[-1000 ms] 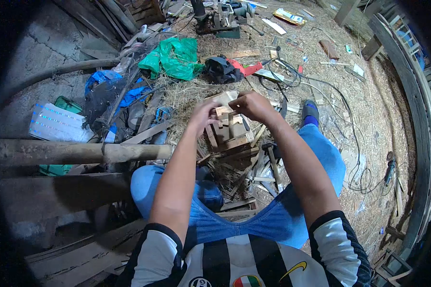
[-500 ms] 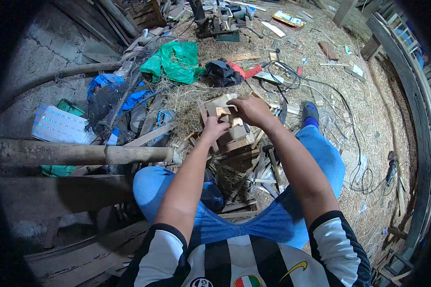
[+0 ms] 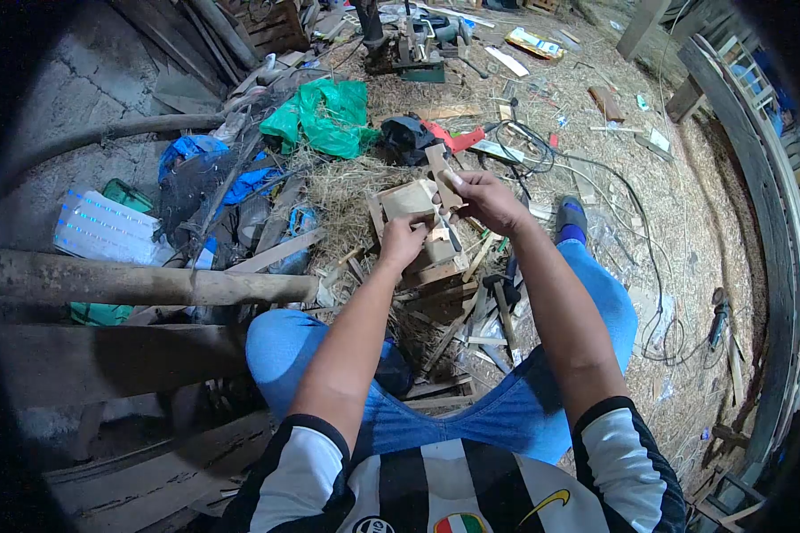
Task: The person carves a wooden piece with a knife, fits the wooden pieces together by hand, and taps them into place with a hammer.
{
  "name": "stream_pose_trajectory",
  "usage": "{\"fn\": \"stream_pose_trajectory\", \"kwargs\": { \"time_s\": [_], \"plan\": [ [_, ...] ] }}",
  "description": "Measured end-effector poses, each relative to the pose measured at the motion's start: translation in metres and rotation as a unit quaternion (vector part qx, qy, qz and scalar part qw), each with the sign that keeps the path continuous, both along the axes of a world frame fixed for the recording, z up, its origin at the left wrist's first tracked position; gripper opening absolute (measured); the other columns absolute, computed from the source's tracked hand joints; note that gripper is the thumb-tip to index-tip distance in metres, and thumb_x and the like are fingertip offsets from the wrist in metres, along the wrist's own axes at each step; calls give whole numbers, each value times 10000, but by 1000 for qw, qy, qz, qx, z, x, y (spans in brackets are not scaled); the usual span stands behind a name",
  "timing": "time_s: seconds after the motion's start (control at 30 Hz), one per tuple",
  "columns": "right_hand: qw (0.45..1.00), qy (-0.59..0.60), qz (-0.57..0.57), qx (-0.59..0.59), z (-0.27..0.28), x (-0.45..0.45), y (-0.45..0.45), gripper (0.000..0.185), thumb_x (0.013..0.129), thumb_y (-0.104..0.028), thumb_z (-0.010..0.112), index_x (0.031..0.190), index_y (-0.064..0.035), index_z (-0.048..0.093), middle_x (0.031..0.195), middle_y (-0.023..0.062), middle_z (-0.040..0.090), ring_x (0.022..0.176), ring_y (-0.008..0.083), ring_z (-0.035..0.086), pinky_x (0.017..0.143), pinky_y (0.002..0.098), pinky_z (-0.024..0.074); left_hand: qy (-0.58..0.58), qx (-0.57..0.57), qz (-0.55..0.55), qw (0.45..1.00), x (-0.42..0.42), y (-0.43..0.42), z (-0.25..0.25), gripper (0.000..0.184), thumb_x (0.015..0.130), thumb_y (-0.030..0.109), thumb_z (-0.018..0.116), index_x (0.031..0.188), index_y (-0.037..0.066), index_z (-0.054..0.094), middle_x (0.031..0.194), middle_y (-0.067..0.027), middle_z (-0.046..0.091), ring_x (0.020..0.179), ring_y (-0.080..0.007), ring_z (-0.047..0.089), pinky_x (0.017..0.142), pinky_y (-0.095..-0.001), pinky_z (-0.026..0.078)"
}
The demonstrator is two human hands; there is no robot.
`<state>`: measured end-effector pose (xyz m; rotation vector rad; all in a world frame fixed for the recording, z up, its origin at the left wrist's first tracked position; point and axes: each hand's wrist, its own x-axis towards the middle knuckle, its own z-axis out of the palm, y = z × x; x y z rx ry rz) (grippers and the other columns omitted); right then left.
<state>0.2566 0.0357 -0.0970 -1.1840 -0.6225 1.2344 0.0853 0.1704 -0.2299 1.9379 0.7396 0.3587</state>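
Between my knees stands a wooden block assembly with a flat pale top. My right hand grips a short flat wooden piece, held tilted above the assembly's right side with its upper end pointing away from me. On the near side, my left hand has its fingers closed at the middle of the assembly, by the lower end of that piece. Whatever those fingers may hold is too small to make out.
A green plastic bag, a black bag and a red tool lie beyond the assembly. A round pole juts in from the left. Black cable runs across the straw-covered floor at right. Wood scraps lie below the assembly.
My right hand has moved slightly right and now shows the flat wooden piece raised and tilted. My left hand has shifted right and nearer to me since the earliest frame, its fingers drawn in.
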Motion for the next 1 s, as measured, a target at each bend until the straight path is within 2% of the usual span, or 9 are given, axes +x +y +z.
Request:
{"fn": "stream_pose_trajectory", "kwargs": {
  "time_s": [0.1, 0.33, 0.4, 0.43, 0.47, 0.57, 0.83, 0.9, 1.0],
  "plan": [
    [991, 111, 49, 57, 2, 1, -3, 335, 1033, -286, 550, 1140, 16, 651, 1024, 118, 725, 867, 192, 706, 722, 354, 593, 12, 20, 17, 1000, -1, -3, 5, 273, 903, 144, 700, 1141, 13, 723, 888, -99, 744, 735, -137, 683, 662, -311, 542],
    [987, 125, 65, 78, 19, -6, -5, 346, 985, -283, 632, 1173, 7, 639, 1032, 106, 704, 894, 201, 693, 739, 343, 591, 24, -49, 27, 998, -1, -4, 6, 252, 907, 98, 668, 1138, 17, 729, 923, -100, 747, 728, -110, 659, 649, -295, 528],
    [989, -140, 9, 51, 37, -15, -1, 315, 912, -266, 735, 1089, -10, 687, 998, 71, 701, 853, 168, 667, 728, 308, 553, 53, -20, 15, 998, -2, -4, 10, 249, 905, 91, 665, 1134, 23, 732, 931, -98, 749, 739, -108, 662, 660, -297, 529],
    [962, -265, -26, 65, 42, -16, 4, 346, 801, -238, 829, 1047, -28, 707, 964, 88, 719, 820, 198, 665, 746, 339, 518, 28, -15, 16, 999, -3, -5, 9, 282, 882, 169, 695, 1127, 34, 736, 944, -150, 746, 804, -184, 697, 729, -328, 536],
    [961, -266, -26, 66, 49, -20, 5, 346, 801, -238, 829, 1047, -28, 707, 964, 88, 719, 820, 198, 665, 746, 339, 518, 3, -10, 16, 1000, -4, -6, 9, 329, 860, 247, 724, 1119, 45, 740, 956, -202, 743, 869, -261, 732, 798, -359, 543],
    [816, -553, -116, 119, 82, -37, 5, 347, 702, -151, 840, 1004, -63, 692, 855, 102, 635, 818, 280, 643, 740, 366, 511, 17, -47, 18, 999, -2, -4, 11, 344, 869, 271, 721, 1108, 23, 737, 977, -214, 737, 903, -273, 730, 828, -367, 539],
    [789, -565, -120, 207, 120, -58, -2, 344, 702, -55, 837, 1006, -40, 678, 856, 57, 631, 766, 164, 622, 682, 295, 502, -15, -8, -36, 999, -10, -8, 39, 326, 875, 263, 716, 1065, -1, 736, 934, -217, 734, 887, -295, 728, 800, -386, 534],
    [886, -411, -118, 178, 130, -68, -6, 344, 719, -31, 835, 1010, -23, 653, 858, 36, 629, 783, 113, 610, 698, 279, 499, -4, -22, -45, 999, -10, -7, 36, 308, 875, 252, 715, 1052, 1, 738, 912, -209, 735, 873, -297, 728, 787, -388, 534],
    [897, -384, -125, 181, 132, -75, -5, 354, 732, -11, 834, 1023, -19, 634, 883, 16, 633, 815, 80, 600, 723, 266, 500, -76, -14, -44, 996, -6, -4, 15, 267, 879, 222, 700, 1025, 2, 738, 882, -176, 741, 850, -278, 725, 773, -385, 531]
  ]
}}
